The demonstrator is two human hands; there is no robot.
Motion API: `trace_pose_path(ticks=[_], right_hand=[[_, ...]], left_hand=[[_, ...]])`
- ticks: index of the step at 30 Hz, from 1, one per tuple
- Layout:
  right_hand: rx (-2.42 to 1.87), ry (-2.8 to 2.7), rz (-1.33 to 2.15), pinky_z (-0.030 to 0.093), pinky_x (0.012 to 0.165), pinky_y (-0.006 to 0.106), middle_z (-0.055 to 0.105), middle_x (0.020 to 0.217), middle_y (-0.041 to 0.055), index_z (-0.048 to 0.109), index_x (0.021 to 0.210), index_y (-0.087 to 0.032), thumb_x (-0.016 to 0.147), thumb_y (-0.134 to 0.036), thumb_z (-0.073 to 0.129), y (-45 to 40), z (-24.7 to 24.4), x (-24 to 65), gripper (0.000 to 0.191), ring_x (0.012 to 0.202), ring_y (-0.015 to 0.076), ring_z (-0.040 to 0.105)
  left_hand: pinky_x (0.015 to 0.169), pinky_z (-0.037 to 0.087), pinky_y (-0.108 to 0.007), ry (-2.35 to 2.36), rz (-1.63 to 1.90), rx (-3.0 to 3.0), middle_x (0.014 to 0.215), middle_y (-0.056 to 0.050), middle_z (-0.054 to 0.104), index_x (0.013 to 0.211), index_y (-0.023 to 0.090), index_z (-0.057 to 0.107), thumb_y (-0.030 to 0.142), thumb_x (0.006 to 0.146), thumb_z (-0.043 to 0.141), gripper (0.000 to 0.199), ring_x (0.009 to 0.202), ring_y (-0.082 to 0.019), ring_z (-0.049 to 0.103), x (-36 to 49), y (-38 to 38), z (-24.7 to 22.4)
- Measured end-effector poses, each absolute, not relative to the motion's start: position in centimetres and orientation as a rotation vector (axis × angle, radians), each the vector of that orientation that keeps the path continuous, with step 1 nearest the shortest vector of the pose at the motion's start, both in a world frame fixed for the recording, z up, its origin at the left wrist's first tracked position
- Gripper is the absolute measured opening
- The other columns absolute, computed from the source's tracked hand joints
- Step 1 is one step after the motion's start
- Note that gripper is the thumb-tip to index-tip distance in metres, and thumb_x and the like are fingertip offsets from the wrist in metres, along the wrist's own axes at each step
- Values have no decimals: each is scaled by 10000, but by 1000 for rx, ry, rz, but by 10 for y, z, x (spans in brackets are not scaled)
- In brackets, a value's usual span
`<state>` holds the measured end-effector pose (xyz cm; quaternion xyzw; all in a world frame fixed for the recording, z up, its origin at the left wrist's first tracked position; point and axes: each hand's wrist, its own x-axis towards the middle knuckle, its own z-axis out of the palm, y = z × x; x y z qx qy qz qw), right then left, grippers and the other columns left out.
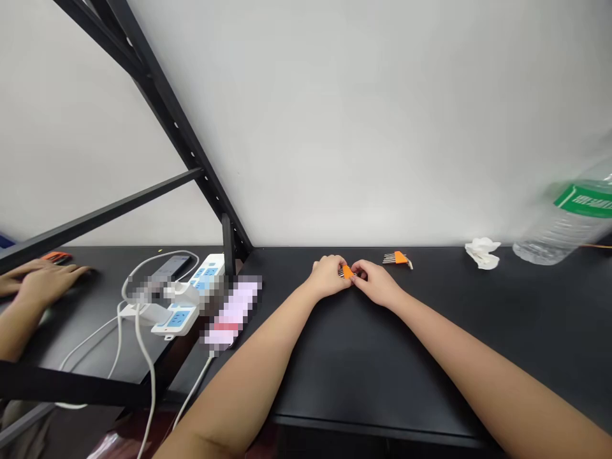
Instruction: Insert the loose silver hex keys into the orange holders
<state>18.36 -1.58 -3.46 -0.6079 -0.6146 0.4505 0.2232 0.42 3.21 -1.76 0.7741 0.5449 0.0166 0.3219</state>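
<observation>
Near the middle of the black table, my left hand has its fingers closed round the left side of a small orange holder with thin metal pieces in it. The thumb and fingers of my right hand pinch the right side of that same holder. Both hands partly cover it. A second orange holder, with a row of metal rods sticking out to its left, lies on the table just behind and to the right of my right hand.
Crumpled white tissue and a large clear bottle are at the back right. On the left are a phone, a power strip with white cables, a black metal frame, and another person's hands.
</observation>
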Motion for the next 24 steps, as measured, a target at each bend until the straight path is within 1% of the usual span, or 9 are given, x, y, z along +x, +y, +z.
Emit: trace_pose_path(ticks=[3, 6, 9, 12, 14, 16, 20, 24], right_hand=[[-1586, -1647, 1262, 497, 826, 311, 652, 983, 9, 570, 987, -219, 825, -284, 587, -17, -40, 186, 176, 885, 151, 608], [-1495, -1624, 1247, 507, 871, 315, 636, 1054, 24, 532, 1061, -218, 806, -266, 599, -18, -45, 188, 267, 953, 153, 612], [-1484, -1651, 1221, 516, 862, 310, 639, 1078, 38, 521, 1123, -210, 790, -217, 590, -17, -46, 188, 341, 939, 148, 617], [-1532, -1685, 1226, 522, 794, 296, 665, 1042, 35, 535, 1122, -201, 779, -172, 576, -16, -45, 187, 347, 799, 124, 616], [-1578, -1673, 1227, 521, 759, 288, 684, 1004, 30, 556, 1111, -197, 775, -148, 568, -16, -44, 187, 340, 744, 117, 615], [-1604, -1644, 1211, 525, 766, 288, 703, 975, 29, 594, 1082, -196, 782, -145, 568, -16, -43, 188, 305, 767, 127, 641], [-1598, -1667, 1106, 525, 802, 304, 730, 965, 38, 661, 987, -204, 846, -221, 565, -18, -44, 189, 171, 846, 159, 676], [-1595, -1707, 974, 506, 780, 296, 727, 940, 36, 671, 979, -201, 852, -222, 543, -18, -46, 189, 182, 820, 161, 664]], left_hand=[[886, 477, -404, 1429, 134, 2015, 1026, -41, 681, 968, 226, 640, 381, 691, 760, 340, 1015, -274, 615, 6, 29, -17], [808, 486, -321, 1288, 295, 2023, 1019, -17, 682, 1037, 234, 618, 262, 733, 700, 317, 934, -211, 629, 5, 25, -16], [755, 466, -288, 1194, 364, 2091, 973, 1, 680, 1011, 239, 608, 189, 759, 645, 259, 862, -178, 628, 4, 22, -14], [727, 450, -285, 1194, 375, 2131, 949, -1, 674, 969, 232, 597, 197, 770, 650, 209, 840, -177, 620, 2, 23, -13], [709, 448, -275, 1183, 382, 2114, 919, 6, 668, 953, 232, 587, 204, 772, 656, 196, 811, -169, 611, 1, 24, -13], [698, 450, -266, 1168, 392, 2083, 885, 16, 658, 932, 231, 579, 215, 770, 663, 183, 781, -159, 601, -1, 25, -14], [716, 467, -259, 1150, 434, 1988, 896, 23, 664, 931, 227, 572, 247, 769, 685, 198, 770, -145, 606, -3, 26, -16], [720, 473, -261, 1153, 467, 1975, 887, 19, 664, 946, 228, 578, 267, 771, 687, 210, 770, -149, 609, -1, 26, -15]])
